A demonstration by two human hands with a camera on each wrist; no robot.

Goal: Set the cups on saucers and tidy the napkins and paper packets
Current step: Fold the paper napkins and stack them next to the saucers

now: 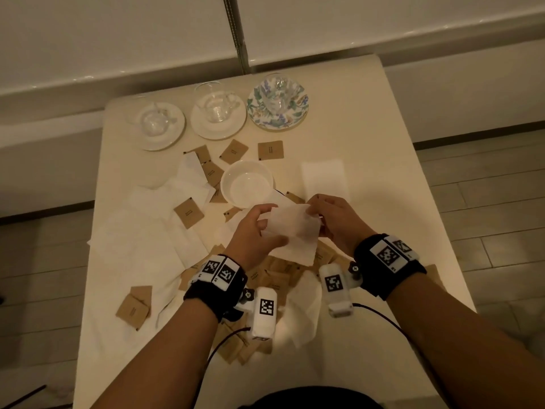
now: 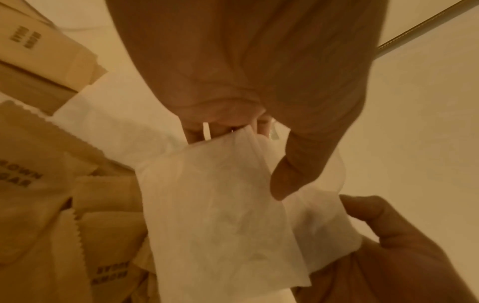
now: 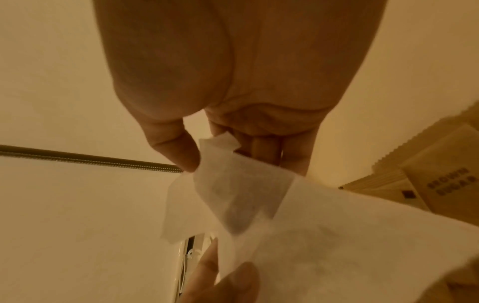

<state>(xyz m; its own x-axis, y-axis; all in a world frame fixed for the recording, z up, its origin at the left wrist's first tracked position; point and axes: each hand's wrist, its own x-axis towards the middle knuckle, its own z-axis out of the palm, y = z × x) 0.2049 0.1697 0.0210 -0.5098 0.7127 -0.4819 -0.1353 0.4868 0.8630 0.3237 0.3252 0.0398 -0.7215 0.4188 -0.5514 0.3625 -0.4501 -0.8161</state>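
Both hands hold one white napkin [image 1: 290,231] above the table's middle. My left hand [image 1: 259,228] pinches its left side between thumb and fingers; my right hand [image 1: 330,216] pinches its right top corner. The left wrist view has the napkin [image 2: 220,215] hanging from my left hand [image 2: 259,131], and the right wrist view shows the napkin [image 3: 241,196] pinched by my right hand [image 3: 207,149]. Three glass cups stand on saucers at the far edge: two on white saucers [image 1: 174,134] [image 1: 236,128], one on a floral saucer [image 1: 298,113]. Brown sugar packets [image 1: 188,213] lie scattered.
A white bowl [image 1: 233,184] sits in the middle of the cream table [image 1: 383,172]. A folded napkin [image 1: 324,175] lies to its right. Loose napkins [image 1: 141,231] cover the left side, and a heap of packets [image 1: 280,278] lies under my wrists.
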